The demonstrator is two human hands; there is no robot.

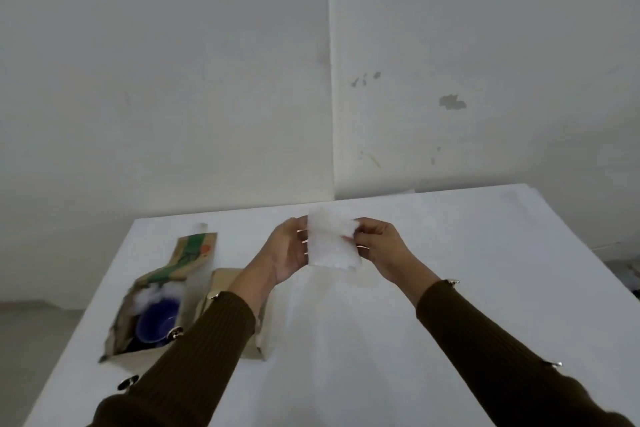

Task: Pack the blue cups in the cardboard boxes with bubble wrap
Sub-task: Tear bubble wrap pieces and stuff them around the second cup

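Lower left: open cardboard box (119,334) with one blue cup (156,321) already inside, white padding (157,295) beside it. Just right: second box (221,282), contents hidden behind the forearm (214,329). Centre, above the tabletop (467,239): left hand (287,253) and right hand (381,248) pinching a folded bubble wrap (332,243) piece, probably not yet packed.

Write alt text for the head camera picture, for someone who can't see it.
The left hand and right hand hold a piece of bubble wrap above a white table. At left, an open cardboard box holds a blue cup; a second box stands beside it.
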